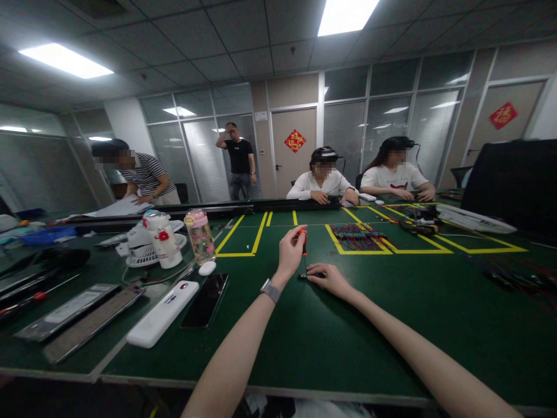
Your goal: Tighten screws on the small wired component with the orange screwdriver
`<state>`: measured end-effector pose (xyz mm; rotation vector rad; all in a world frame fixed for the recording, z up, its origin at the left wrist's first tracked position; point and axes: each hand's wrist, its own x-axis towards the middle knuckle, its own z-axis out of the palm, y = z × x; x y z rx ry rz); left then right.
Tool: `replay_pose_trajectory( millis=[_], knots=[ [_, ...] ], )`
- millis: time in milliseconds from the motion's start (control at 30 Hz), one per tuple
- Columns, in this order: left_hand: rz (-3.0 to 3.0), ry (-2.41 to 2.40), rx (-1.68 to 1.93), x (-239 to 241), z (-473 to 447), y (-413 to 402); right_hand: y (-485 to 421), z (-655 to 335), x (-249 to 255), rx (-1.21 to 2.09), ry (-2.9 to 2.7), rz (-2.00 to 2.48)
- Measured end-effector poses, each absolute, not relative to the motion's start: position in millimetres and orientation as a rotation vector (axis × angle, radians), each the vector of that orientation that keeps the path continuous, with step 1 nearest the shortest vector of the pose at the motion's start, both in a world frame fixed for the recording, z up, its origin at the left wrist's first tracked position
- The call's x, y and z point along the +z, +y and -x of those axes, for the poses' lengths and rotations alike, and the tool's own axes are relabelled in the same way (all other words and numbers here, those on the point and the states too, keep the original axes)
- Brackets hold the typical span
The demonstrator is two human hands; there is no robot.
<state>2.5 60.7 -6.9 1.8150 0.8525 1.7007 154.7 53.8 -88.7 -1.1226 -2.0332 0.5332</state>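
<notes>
My left hand (289, 253), with a watch at the wrist, is closed around the orange and black handle of a screwdriver (304, 247). The screwdriver stands upright, and its thin shaft runs down to a small green circuit board (301, 277) on the green table. Whether the tip touches a screw is too small to tell. With fingers pressed together, my right hand (334, 281) holds the board against the tabletop from the right. A dark part lies under those fingers, partly hidden.
Left of my arms lie a black phone (205, 301) and a white oblong case (163, 313). Behind them stand a pink-lidded bottle (201, 238) and a white bottle (164, 241). Wired boards (359, 237) lie inside yellow tape (365, 252). Two people sit opposite; others stand farther back.
</notes>
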Motion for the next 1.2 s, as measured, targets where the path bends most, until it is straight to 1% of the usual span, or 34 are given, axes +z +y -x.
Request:
replay_pose_trajectory(
  millis=[167,400,567,767,1000,1200],
  knots=[
    [-1.955,0.966,1.781,-5.9,-0.7,54.9,54.3,-153.9,-89.1,0.532,-2.027,1.124],
    [-1.913,0.813,1.684,-5.2,-1.6,56.6,52.0,-153.5,-86.1,0.531,-2.032,1.122],
    [-1.964,0.942,1.779,-5.7,-0.4,54.2,52.5,-153.8,-86.8,0.525,-2.039,1.115],
    [-1.827,0.791,1.626,-6.1,-0.6,57.3,51.8,-154.0,-85.7,0.539,-2.038,1.123],
    [-1.983,0.95,1.766,-6.3,2.5,56.7,52.6,-154.7,-86.9,0.547,-2.032,1.118],
    [-1.807,0.826,1.634,-4.9,1.2,60.8,53.1,-155.3,-87.7,0.547,-2.038,1.133]
  ],
)
